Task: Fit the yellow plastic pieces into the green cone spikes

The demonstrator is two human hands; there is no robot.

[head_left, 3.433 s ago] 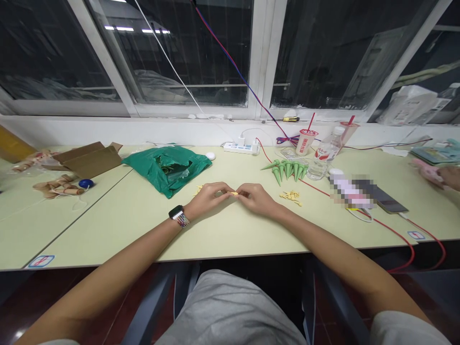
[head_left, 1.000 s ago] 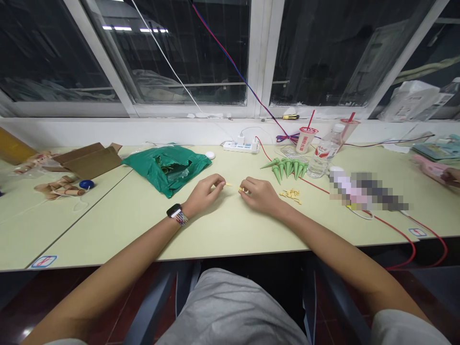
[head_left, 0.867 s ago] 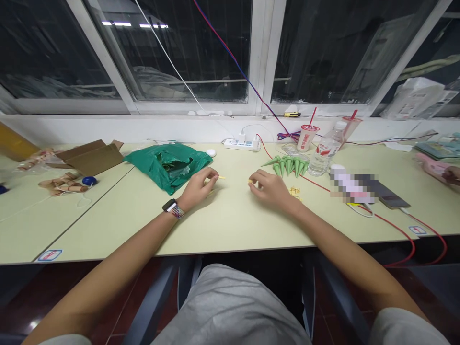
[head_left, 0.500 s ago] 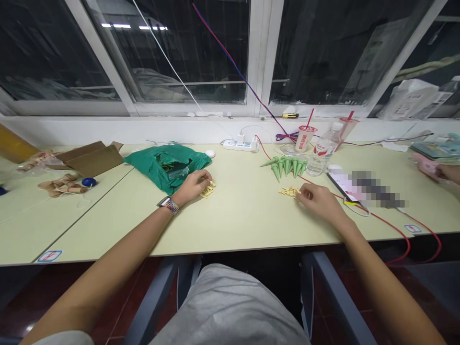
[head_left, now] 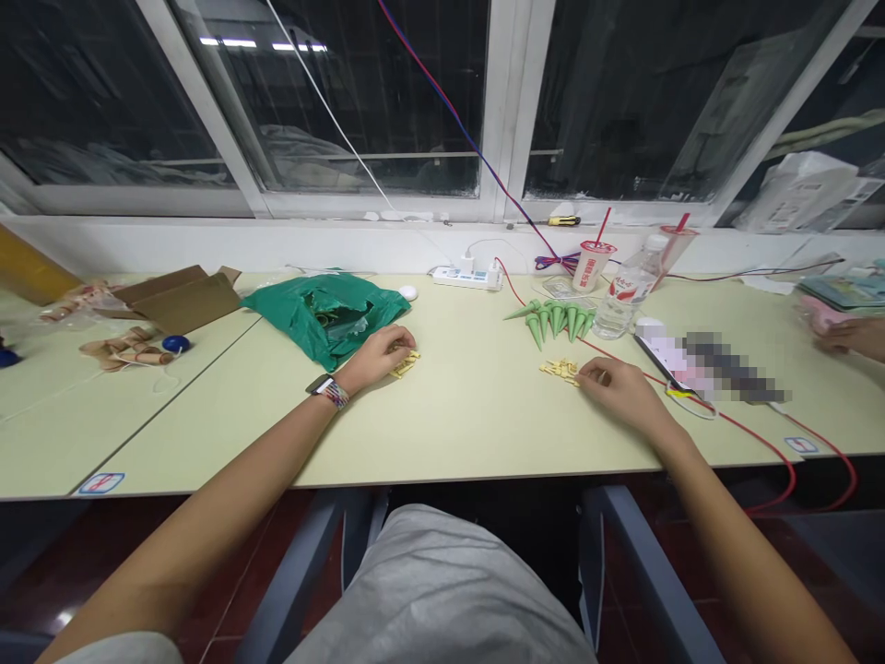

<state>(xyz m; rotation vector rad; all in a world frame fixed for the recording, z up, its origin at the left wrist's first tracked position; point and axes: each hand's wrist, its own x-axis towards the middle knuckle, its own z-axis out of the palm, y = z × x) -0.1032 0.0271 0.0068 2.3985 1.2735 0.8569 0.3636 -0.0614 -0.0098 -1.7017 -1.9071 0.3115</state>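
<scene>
My left hand, a patterned watch band on its wrist, rests on the table beside the green plastic bag. Its fingers curl down over a little pile of small pale-yellow pieces, partly covering it. Further right, my right hand has thumb and fingers pinched together at the right edge of a second pile of similar yellow pieces. Whatever either set of fingertips holds is too small or hidden to make out. Just behind the right pile lie several green cone-shaped pieces in a fan.
A water bottle, a paper cup and a phone with red cable stand or lie on the right. At left are a cardboard box and wooden toys. A co-worker's hand reaches in at far right.
The view has shifted slightly. My right fingertips have drawn back a little from the yellow pieces, which lie slightly more spread. My left hand stays at its pile. The co-worker's hand has moved slightly.
</scene>
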